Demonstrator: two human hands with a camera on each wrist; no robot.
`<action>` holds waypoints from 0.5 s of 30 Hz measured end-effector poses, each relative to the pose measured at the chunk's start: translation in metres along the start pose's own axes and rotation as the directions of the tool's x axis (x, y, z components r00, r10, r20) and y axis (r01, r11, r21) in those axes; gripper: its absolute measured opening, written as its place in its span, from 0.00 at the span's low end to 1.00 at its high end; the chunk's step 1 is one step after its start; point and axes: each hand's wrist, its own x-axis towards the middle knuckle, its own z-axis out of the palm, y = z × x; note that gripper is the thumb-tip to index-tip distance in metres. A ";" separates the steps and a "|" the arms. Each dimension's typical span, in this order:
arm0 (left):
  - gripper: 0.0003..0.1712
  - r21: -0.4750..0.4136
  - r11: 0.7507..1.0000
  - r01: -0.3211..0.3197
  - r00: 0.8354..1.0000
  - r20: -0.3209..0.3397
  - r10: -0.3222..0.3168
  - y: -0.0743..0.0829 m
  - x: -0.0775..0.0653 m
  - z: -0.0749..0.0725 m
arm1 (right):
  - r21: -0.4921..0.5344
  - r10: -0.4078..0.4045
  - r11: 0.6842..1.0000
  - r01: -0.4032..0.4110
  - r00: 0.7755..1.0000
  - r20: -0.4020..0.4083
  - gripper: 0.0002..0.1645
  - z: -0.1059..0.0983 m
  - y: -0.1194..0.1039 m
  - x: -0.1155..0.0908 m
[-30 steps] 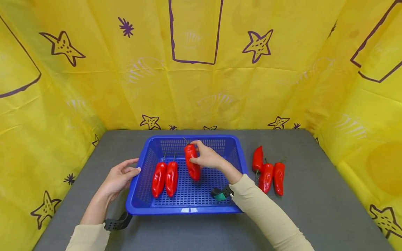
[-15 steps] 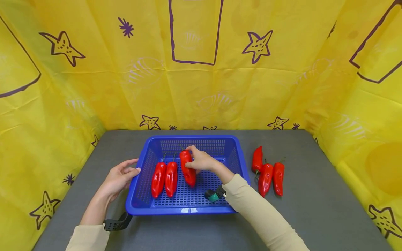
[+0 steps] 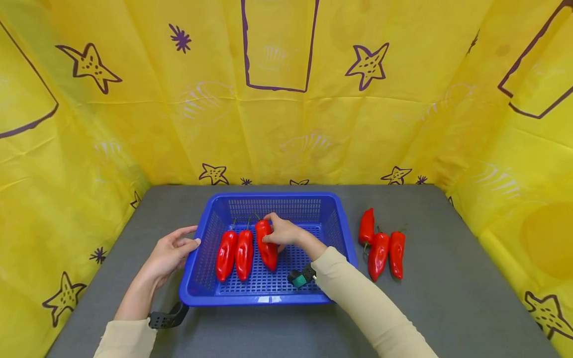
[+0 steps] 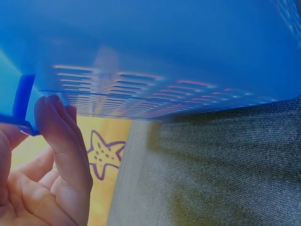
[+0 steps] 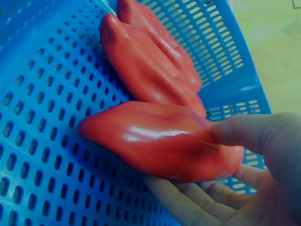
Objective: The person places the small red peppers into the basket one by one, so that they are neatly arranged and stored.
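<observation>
My right hand (image 3: 286, 232) holds a red pepper (image 3: 266, 251) low inside the blue plastic basket (image 3: 268, 300). In the right wrist view the thumb (image 5: 240, 128) lies on one side of that pepper and the fingers (image 5: 183, 200) curl beneath it; whether it touches the basket floor I cannot tell. Two more red peppers, a left one (image 3: 226, 256) and a right one (image 3: 244, 255), lie side by side in the basket, left of the held one. At the basket's left rim, my left hand (image 3: 172, 253) pinches the edge between thumb and fingers, as the left wrist view shows.
Right of the basket, three red peppers lie on the grey table (image 3: 429, 308): one at the back (image 3: 367, 226), one in the middle (image 3: 378, 256) and one on the right (image 3: 397, 254). A yellow patterned cloth (image 3: 277, 134) encloses the back and sides.
My right hand has carried its pepper down and slightly left, nearer the two peppers in the basket. The left hand and basket have stayed in place.
</observation>
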 end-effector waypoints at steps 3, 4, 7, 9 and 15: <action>0.38 0.001 1.000 -0.002 1.000 0.002 0.002 0.000 0.000 0.000 | -0.008 0.006 1.000 -0.006 1.000 0.007 0.35 0.002 0.001 0.001; 0.38 0.002 1.000 -0.003 1.000 0.003 0.003 -0.001 0.000 0.000 | -0.015 0.010 1.000 -0.009 1.000 0.009 0.35 0.003 0.001 0.002; 0.38 0.000 1.000 -0.006 1.000 0.006 0.006 -0.001 0.001 0.000 | -0.028 0.022 0.999 -0.022 1.000 0.015 0.34 0.005 0.002 0.003; 0.38 0.000 1.000 -0.007 1.000 0.006 0.007 -0.001 0.001 0.000 | -0.026 0.031 0.999 -0.030 0.999 0.016 0.34 0.007 0.003 0.004; 0.38 0.001 1.000 -0.008 1.000 0.004 0.008 -0.002 0.000 -0.001 | 0.031 0.068 0.997 -0.069 0.997 0.032 0.34 0.010 0.006 0.007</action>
